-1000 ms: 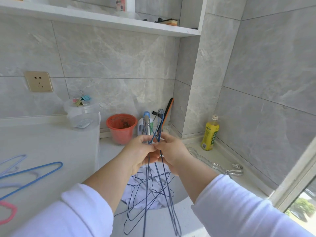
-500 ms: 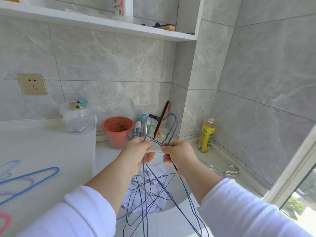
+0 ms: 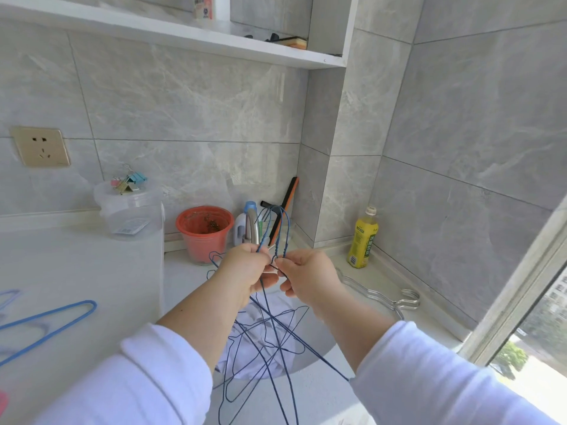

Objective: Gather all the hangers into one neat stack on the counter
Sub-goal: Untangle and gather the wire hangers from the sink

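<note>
Both hands: left hand and right hand pinch dark blue wire hangers; hooks regrouped since half-second ago; bundle aligning, stacking pending.

dark blue wire hangers bunched, hooks up, tangled below

No legible text in view.
The yellow bottle at the far right of the worktop carries a label with printed characters, and the container on the shelf has a pink label; both are too small and blurred to read.
</note>
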### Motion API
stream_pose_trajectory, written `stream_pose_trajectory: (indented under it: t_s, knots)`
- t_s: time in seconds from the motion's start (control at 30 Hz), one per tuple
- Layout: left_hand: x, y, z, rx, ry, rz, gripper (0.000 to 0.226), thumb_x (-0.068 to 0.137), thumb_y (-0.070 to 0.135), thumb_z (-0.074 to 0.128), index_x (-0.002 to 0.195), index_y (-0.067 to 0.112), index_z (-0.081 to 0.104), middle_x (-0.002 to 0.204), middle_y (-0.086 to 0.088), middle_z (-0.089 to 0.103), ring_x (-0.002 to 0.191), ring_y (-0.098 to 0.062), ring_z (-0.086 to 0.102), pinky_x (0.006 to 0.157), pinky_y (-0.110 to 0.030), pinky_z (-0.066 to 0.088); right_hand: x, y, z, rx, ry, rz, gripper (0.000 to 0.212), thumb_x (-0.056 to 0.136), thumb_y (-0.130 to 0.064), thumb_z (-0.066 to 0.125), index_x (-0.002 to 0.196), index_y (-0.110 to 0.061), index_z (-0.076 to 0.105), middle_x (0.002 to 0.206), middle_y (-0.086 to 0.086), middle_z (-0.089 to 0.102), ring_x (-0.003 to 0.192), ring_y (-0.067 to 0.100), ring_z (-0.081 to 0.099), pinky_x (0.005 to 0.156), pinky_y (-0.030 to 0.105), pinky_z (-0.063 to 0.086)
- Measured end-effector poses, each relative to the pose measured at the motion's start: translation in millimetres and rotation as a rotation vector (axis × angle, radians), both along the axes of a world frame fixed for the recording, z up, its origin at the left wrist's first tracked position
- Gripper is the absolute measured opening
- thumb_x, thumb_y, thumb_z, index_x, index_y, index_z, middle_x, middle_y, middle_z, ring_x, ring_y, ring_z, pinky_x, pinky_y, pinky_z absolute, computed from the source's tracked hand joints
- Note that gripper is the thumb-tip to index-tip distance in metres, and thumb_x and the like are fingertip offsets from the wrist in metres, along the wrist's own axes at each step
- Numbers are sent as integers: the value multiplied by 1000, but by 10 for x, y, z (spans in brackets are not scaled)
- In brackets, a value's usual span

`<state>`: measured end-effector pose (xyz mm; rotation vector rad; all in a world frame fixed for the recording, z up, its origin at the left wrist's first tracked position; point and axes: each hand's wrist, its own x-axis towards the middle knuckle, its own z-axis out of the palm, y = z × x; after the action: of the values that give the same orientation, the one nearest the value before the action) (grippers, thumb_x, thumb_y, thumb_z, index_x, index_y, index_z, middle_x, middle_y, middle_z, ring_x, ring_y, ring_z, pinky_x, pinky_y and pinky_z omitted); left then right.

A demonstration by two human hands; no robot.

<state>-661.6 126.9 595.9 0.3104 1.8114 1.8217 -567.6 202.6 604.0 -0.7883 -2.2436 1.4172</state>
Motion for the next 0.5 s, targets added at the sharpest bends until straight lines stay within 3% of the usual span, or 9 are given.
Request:
stream_pose_trajectory:
  t_s: [0.17,0.3,0.4,0.5]
  knots:
    - [-28,52,-5,-84,44,-6,11,90,6,47,91,13,56,76,-9,57,56,-20,61,53,-29,56,-11,-12,-6,31,66,-35,22,89,-19,54,69,-28,57,53,-3,56,36,3,52,42,15,44]
    - [7,77,-7,-21,7,20,12,92,6,46,97,12,55,75,-8,55,60,-18,57,43,-23,51,-27,4,-17,105,53,-75,19,90,-31,48,72,-28,55,57,-4,60,45,11,59,44,19,43]
    - [36,64,-33,-47,-3,-15,16,91,2,43,97,11,55,73,-8,51,59,-17,55,40,-20,51,-37,36,3,209,90,-118,17,89,-41,49,84,-26,56,67,-12,60,65,12,60,54,24,43]
    - [69,74,-70,-90,26,-31,19,91,2,42,85,16,52,69,-8,48,57,-17,51,40,-21,51,-64,51,93,206,213,-169,8,88,-31,51,87,-25,56,76,-10,64,75,14,59,67,29,47]
